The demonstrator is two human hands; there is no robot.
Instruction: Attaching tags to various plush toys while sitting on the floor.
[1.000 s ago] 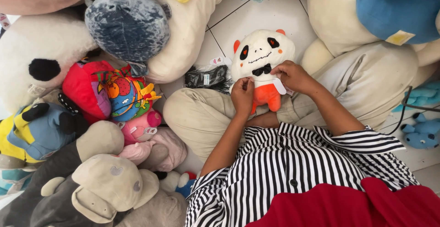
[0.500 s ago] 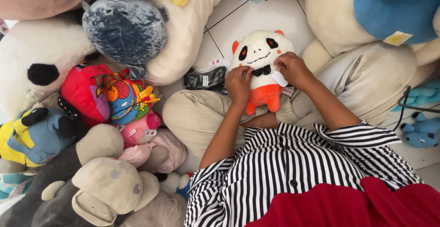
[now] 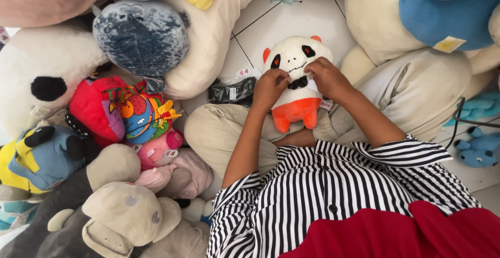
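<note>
The fingers (image 3: 272, 78) of the left hand (image 3: 270, 88) are curled and pinched onto the left cheek of a small white panda plush (image 3: 295, 60), and the fingers (image 3: 314, 69) of the right hand (image 3: 328, 78) are clamped on its right cheek, just beside a black bow at its neck. The panda plush has black eye patches, orange ears and an orange lower body. It stands upright on the person's lap, resting against crossed legs in beige trousers (image 3: 416, 88), in the middle of the scene. Its head overlaps the white tiled floor (image 3: 307, 18) beyond the knees.

The person wears a black-and-white striped shirt (image 3: 333, 190) with sleeves pushed up to the elbows.

Just left of the left hand, a small black packet (image 3: 232, 90) lies on the floor. Soft toys crowd all around. At far left, a blue-grey mottled cushion (image 3: 140, 36) rests on a large cream plush (image 3: 219, 34). Nearer on the left lie a red and multicoloured toy (image 3: 112, 112), a pink toy (image 3: 161, 146) and a beige elephant plush (image 3: 122, 219). At the right edge is a small blue plush (image 3: 478, 151).
</note>
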